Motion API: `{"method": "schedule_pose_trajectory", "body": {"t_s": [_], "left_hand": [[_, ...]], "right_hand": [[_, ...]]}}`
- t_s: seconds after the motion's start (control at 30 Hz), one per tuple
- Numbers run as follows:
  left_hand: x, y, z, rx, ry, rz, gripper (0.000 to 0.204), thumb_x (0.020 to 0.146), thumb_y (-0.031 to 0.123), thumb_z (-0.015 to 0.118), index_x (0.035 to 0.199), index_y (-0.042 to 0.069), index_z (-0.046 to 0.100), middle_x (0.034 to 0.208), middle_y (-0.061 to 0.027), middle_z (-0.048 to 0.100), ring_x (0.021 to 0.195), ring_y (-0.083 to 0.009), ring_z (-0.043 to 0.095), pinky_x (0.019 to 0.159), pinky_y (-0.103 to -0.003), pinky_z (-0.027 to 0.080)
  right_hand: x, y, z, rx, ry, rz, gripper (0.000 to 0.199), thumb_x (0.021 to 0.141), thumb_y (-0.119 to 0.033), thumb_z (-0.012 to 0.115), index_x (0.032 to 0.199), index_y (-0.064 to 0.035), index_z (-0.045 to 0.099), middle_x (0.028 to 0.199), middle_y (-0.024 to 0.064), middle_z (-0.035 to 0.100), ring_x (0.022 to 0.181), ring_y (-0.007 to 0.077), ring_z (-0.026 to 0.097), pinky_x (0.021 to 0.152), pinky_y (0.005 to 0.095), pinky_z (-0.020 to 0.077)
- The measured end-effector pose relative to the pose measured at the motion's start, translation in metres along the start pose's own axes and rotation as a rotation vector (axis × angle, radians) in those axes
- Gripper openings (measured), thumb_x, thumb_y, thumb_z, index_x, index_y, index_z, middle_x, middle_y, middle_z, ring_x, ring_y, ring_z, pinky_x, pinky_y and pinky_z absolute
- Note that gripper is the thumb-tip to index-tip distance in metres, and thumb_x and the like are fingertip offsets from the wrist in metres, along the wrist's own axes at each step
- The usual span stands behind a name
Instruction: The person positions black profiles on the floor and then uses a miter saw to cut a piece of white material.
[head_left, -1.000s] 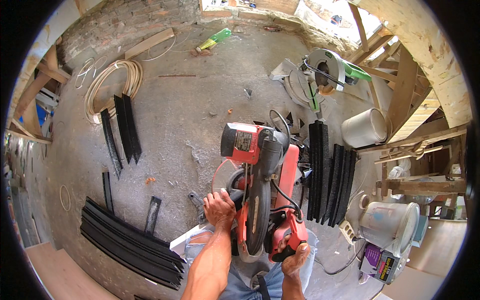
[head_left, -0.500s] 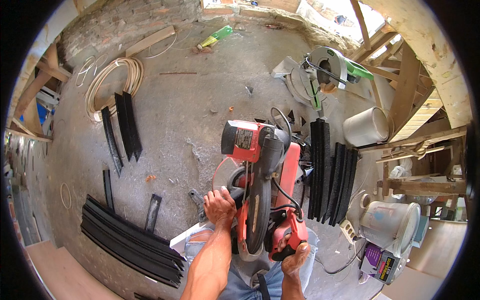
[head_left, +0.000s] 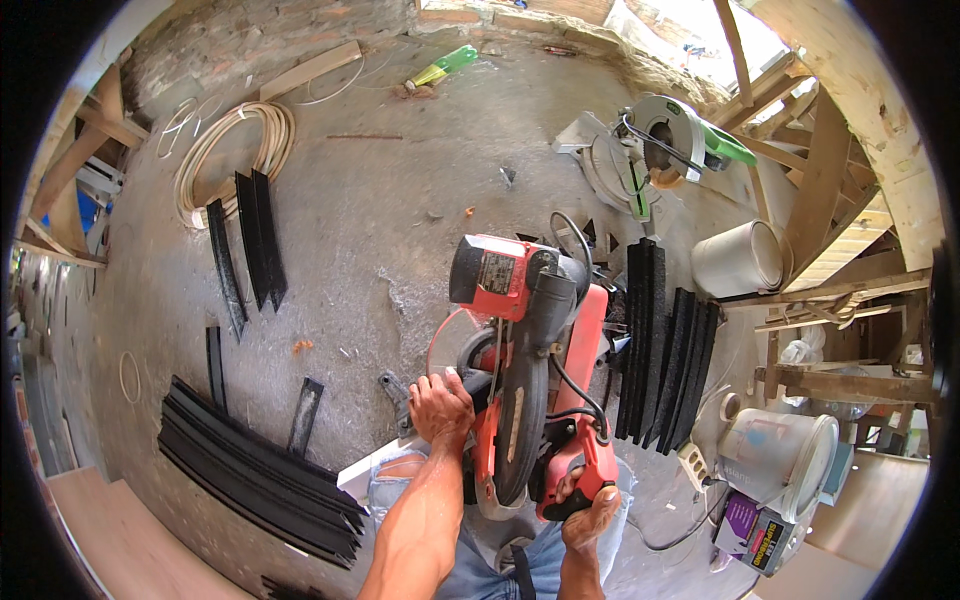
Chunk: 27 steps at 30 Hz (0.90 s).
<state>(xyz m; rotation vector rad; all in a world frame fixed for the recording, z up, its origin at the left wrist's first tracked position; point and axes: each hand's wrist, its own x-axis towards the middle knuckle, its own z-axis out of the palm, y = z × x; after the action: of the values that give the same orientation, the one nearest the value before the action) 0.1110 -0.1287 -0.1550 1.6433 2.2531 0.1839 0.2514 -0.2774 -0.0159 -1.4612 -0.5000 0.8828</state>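
A red and black mitre saw (head_left: 518, 375) stands between my knees, its motor housing toward the far side. My right hand (head_left: 590, 515) is wrapped round the saw's red handle (head_left: 590, 455), at the near right. On the saw's left side my left hand (head_left: 441, 410) is closed, knuckles up, beside the blade guard. A dark piece shows at its fingertips, but what it grips is mostly hidden. Left of my left hand lies a stack of long black moulding strips (head_left: 255, 470). More black strips (head_left: 665, 345) lie right of the saw.
A green mitre saw (head_left: 650, 150) stands at the far right near a white bucket (head_left: 738, 257). A coiled hose (head_left: 235, 150) lies far left, near a green bottle (head_left: 445, 67). Right of me are a lidded pail (head_left: 775, 460), a power strip (head_left: 692, 464) with a cable, and a purple box (head_left: 752, 530).
The view has shifted slightly, so the floor items sit a little differently. Both hands keep their places on and beside the red saw.
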Motion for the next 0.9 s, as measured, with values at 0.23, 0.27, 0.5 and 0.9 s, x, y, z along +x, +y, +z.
{"method": "schedule_pose_trajectory", "body": {"t_s": [0.23,0.27,0.5,0.9], "left_hand": [[0.0003,0.0007,-0.0016,-0.005,0.005,-0.003,0.043,0.1,0.038,0.045,0.09,0.002,0.067,0.1,-0.017,0.063,0.103,-0.035,0.059,0.091,-0.046,0.046],[0.0004,0.0007,-0.0022,-0.007,0.002,-0.006,0.044,0.1,0.038,0.045,0.091,0.001,0.067,0.1,-0.0169,0.063,0.103,-0.0349,0.059,0.091,-0.046,0.046],[0.0003,0.0001,0.0014,-0.005,0.002,-0.011,0.044,0.1,0.04,0.044,0.093,0.002,0.067,0.102,-0.0162,0.063,0.105,-0.0347,0.058,0.093,-0.046,0.045],[0.0007,0.0002,0.0007,-0.014,0.003,-0.012,0.044,0.1,0.038,0.044,0.091,0.002,0.066,0.1,-0.0168,0.063,0.104,-0.0348,0.059,0.092,-0.046,0.045]], "right_hand": [[-0.0028,0.0058,-0.0015,0.029,0.03,0.011,0.08,0.092,-0.075,0.05,0.1,0.0045,0.06,0.069,0.0076,0.059,0.057,0.0146,0.056,0.052,0.0277,0.0474],[-0.0028,0.0056,-0.0018,0.029,0.028,0.012,0.08,0.092,-0.075,0.05,0.1,0.0045,0.06,0.069,0.0076,0.059,0.057,0.0146,0.056,0.052,0.0277,0.0474],[-0.0018,0.0017,-0.0012,0.011,-0.007,0.01,0.08,0.092,-0.074,0.049,0.101,0.0048,0.058,0.071,0.0089,0.057,0.059,0.0167,0.056,0.054,0.0288,0.0471],[-0.0018,0.0057,-0.0042,0.001,0.001,-0.003,0.081,0.092,-0.075,0.049,0.102,0.005,0.059,0.07,0.0078,0.059,0.059,0.0154,0.057,0.053,0.0277,0.0476]]}}
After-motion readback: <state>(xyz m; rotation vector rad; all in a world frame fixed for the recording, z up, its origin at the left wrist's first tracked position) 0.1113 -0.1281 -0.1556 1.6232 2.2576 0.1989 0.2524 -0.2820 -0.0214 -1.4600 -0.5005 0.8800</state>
